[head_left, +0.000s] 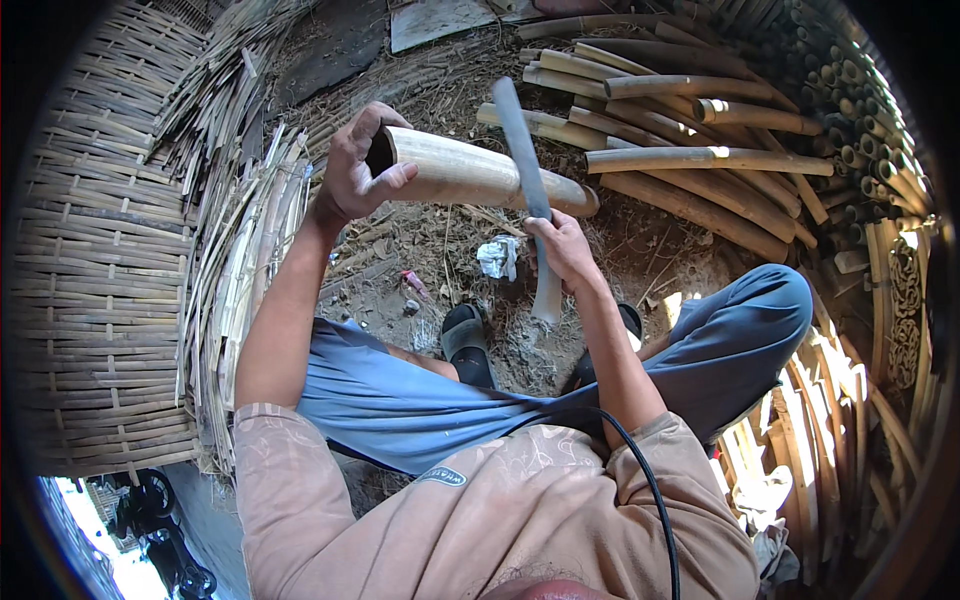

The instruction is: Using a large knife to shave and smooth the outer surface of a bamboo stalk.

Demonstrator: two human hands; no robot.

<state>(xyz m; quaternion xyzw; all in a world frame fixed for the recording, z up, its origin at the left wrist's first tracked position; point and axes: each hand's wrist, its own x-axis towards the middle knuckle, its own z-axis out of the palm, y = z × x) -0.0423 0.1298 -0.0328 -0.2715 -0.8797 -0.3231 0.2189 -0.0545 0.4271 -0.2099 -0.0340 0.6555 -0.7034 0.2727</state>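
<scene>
My left hand (365, 165) is wrapped round the open near end of a thick, pale bamboo tube (450, 170), which lies crosswise in front of me and points right. The hollow of the tube shows dark beside my palm. My right hand (568, 248) is closed round the lower-middle part of a long, flat, grey knife (522, 150). Its blade stands nearly upright across the tube, close to the far right end. From this angle I cannot tell whether the blade touches the bamboo. The knife's flared lower end sticks out below my right fist.
Cut bamboo poles (690, 160) are heaped at the far right, with a stack of tubes (870, 150) behind. Split strips (240, 260) and a woven bamboo panel (100, 300) stand on the left. White crumpled scrap (497, 258) lies on the littered ground near my sandals (466, 340).
</scene>
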